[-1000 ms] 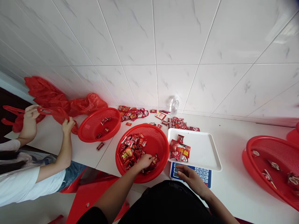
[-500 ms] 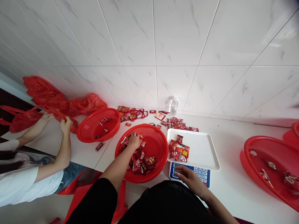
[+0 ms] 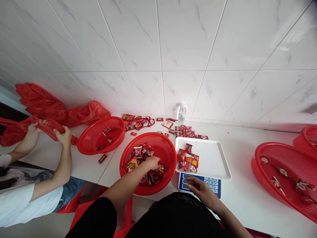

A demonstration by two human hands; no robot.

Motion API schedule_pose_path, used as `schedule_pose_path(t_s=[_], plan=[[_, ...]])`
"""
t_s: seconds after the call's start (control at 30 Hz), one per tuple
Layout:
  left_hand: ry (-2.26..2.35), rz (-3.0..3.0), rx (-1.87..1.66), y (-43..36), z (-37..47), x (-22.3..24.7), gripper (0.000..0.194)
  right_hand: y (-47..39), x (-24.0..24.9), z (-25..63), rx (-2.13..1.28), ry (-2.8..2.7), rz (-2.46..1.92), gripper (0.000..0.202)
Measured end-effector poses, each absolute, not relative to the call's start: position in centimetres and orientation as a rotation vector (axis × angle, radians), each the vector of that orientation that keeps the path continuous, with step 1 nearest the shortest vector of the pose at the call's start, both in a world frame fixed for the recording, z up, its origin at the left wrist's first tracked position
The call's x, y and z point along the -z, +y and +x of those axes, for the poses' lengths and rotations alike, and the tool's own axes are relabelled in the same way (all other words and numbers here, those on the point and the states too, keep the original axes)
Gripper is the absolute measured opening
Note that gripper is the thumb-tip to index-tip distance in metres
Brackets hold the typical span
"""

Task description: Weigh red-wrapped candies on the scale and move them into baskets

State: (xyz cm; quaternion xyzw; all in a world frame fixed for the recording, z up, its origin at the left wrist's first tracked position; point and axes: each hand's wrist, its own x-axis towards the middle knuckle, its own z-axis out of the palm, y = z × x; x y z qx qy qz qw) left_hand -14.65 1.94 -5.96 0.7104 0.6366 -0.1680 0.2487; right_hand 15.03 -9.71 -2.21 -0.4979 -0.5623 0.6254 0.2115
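My left hand (image 3: 153, 163) reaches into the middle red basket (image 3: 170, 145), among small red snack packets (image 3: 137, 151). Its fingers point down into the pile, and their tips are hidden, so what they touch cannot be made out. My right hand (image 3: 198, 186) rests over the keypad of a blue and white scale (image 3: 213, 185), fingers apart and holding nothing. On the scale sits a white tray (image 3: 213, 158), with several red packets (image 3: 192, 160) at its left side.
Another person's hands (image 3: 63, 135) handle a red plastic bag (image 3: 51, 127) at the left. Beside them stands a red basket (image 3: 85, 145). Packets (image 3: 185, 132) and a clear bottle (image 3: 182, 114) lie or stand by the wall. At right is another basket (image 3: 262, 172).
My left hand has moved right and toward me within the basket, uncovering packets at its left side. The other person's hands have shifted with the red bag. The view has shifted slightly.
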Motion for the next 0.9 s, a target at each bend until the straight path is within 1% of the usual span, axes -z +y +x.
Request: schedule_pose_path(t_s=[0.03,0.1,0.23,0.33,0.43,0.7,0.83,0.9], plan=[[1.757,1.955,0.434,2.1,-14.7,5.9,0.039,-9.7,2.1,15.1,-1.736,-1.557,-1.387,0.043],[1.849,1.994,0.376,3.0,-15.3,5.7,0.04,-9.8,2.0,15.1,-1.735,-1.548,-1.391,0.042],[2.069,1.928,0.395,5.5,-17.6,6.1,0.059,-9.9,2.3,15.1,-1.74,-1.53,-1.398,0.041],[2.069,1.886,0.489,6.1,-18.5,7.0,0.069,-9.9,2.6,15.2,-1.735,-1.528,-1.402,0.041],[1.912,1.982,0.551,5.3,-17.8,7.7,0.066,-9.9,3.0,15.2,-1.728,-1.536,-1.407,0.043],[1.54,2.125,0.501,0.3,-15.5,7.5,0.04,-9.8,3.4,15.1,-1.736,-1.537,-1.389,0.042],[1.711,2.124,0.321,0.0,-17.1,7.2,0.043,-9.8,3.3,15.0,-1.728,-1.55,-1.385,0.041],[1.856,2.043,0.315,0.5,-18.0,7.2,0.047,-9.7,3.3,15.0,-1.728,-1.559,-1.376,0.041]])
